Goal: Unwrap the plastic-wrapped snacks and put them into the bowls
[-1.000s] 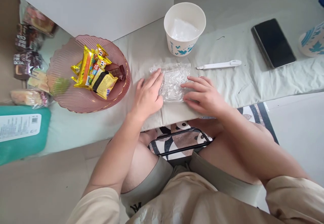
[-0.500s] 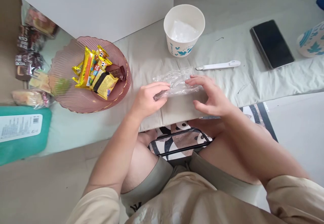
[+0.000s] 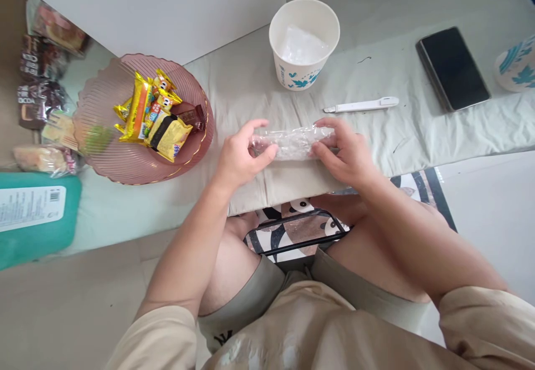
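A crumpled clear plastic wrapper lies across the cloth in front of me, folded into a narrow strip. My left hand has its left end between thumb and fingers. At the other end, my right hand pinches the wrapper with thumb and fingers. Just beyond stands a white paper cup with a blue leaf print, and a clump of clear plastic sits inside it. A white utility knife rests on the cloth to the right of the cup.
On the left is a pink ribbed glass plate bearing several yellow snack packets. Wrapped snacks and a teal package lie farther left. A phone and another paper cup are at right. A white board stands behind.
The wrapper has gone from a loose, spread sheet to a narrower strip. My right hand's fingers have closed onto its right end, and my left hand has shifted its grip.
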Demonstrator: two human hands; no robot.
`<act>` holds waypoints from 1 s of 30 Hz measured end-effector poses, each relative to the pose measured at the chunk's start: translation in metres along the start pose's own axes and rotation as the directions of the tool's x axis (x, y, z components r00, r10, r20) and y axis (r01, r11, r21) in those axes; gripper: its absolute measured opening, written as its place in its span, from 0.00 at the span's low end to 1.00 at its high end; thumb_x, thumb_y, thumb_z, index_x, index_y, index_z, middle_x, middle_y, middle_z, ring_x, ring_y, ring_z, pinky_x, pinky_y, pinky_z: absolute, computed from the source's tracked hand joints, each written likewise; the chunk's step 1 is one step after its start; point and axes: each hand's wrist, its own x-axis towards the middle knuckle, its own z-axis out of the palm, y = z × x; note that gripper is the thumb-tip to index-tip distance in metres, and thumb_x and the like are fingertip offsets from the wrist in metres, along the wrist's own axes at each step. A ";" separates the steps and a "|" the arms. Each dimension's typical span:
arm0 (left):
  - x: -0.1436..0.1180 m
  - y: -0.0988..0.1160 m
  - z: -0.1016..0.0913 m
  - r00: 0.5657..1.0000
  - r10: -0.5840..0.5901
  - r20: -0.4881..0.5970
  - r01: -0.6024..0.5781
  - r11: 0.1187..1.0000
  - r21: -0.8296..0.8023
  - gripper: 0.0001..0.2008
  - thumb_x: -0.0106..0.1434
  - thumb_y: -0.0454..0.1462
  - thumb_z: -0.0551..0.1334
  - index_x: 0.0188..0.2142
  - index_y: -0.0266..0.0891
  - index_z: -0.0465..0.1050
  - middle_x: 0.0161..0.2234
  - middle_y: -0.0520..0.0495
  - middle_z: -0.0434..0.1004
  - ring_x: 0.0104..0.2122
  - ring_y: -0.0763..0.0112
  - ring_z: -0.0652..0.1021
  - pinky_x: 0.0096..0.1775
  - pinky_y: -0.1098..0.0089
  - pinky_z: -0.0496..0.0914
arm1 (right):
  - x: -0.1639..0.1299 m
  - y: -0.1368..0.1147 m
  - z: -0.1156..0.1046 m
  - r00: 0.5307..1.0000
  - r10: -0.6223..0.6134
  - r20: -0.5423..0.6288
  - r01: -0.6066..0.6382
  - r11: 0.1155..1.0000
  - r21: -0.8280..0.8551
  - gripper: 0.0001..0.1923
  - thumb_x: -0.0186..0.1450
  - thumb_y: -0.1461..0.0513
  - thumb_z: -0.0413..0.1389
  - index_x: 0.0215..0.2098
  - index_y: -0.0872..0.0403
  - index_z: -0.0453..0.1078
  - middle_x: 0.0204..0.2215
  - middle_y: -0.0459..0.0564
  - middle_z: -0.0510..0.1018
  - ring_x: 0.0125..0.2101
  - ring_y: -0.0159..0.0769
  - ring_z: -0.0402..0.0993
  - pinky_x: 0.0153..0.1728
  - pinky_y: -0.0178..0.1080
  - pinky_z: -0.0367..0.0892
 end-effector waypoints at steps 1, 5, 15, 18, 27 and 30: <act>0.001 0.000 0.001 1.000 -0.005 -0.018 0.005 1.000 0.001 0.25 0.60 0.42 0.66 0.55 0.37 0.76 0.29 0.52 0.83 0.23 0.75 0.71 0.29 0.72 0.67 | 0.000 0.000 0.001 1.000 -0.004 0.006 0.004 1.000 -0.016 0.21 0.67 0.57 0.57 0.58 0.48 0.67 0.27 0.45 0.84 0.34 0.44 0.82 0.43 0.49 0.75; 0.001 0.002 0.001 0.999 0.004 -0.035 -0.001 0.997 0.077 0.18 0.63 0.39 0.64 0.53 0.38 0.76 0.25 0.55 0.78 0.23 0.75 0.71 0.32 0.72 0.67 | -0.001 -0.004 0.000 1.000 -0.004 -0.018 0.003 0.998 -0.056 0.24 0.67 0.58 0.57 0.61 0.47 0.65 0.27 0.44 0.84 0.33 0.45 0.81 0.46 0.55 0.74; -0.001 0.002 0.002 0.996 0.074 0.048 -0.084 0.959 0.269 0.12 0.63 0.35 0.64 0.46 0.42 0.80 0.23 0.57 0.71 0.23 0.75 0.71 0.32 0.71 0.65 | -0.003 0.001 -0.002 0.988 -0.036 -0.147 -0.006 0.961 -0.275 0.25 0.65 0.61 0.58 0.61 0.47 0.67 0.33 0.47 0.79 0.31 0.41 0.75 0.42 0.51 0.74; 0.000 0.000 0.003 0.993 0.104 0.060 -0.118 0.938 0.325 0.13 0.64 0.35 0.64 0.48 0.42 0.80 0.25 0.55 0.73 0.26 0.72 0.73 0.34 0.69 0.67 | -0.002 0.004 0.000 0.982 -0.114 -0.153 0.054 0.935 -0.350 0.23 0.65 0.62 0.57 0.58 0.48 0.71 0.46 0.56 0.78 0.44 0.47 0.77 0.46 0.52 0.73; 0.004 -0.002 0.009 0.965 0.198 0.172 -0.238 0.936 0.257 0.20 0.59 0.32 0.66 0.52 0.42 0.77 0.41 0.47 0.83 0.49 0.57 0.79 0.55 0.57 0.70 | -0.003 0.004 0.009 0.992 -0.129 0.013 0.122 0.896 -0.426 0.27 0.62 0.67 0.52 0.59 0.52 0.71 0.42 0.57 0.81 0.51 0.56 0.74 0.52 0.58 0.66; 0.001 -0.001 0.010 0.964 0.203 0.172 -0.222 0.970 0.097 0.19 0.60 0.30 0.62 0.51 0.42 0.76 0.36 0.51 0.80 0.39 0.68 0.79 0.48 0.66 0.73 | -0.004 0.001 0.004 0.989 -0.141 0.051 0.150 0.916 -0.371 0.29 0.60 0.65 0.52 0.60 0.54 0.70 0.47 0.59 0.80 0.50 0.56 0.75 0.51 0.57 0.68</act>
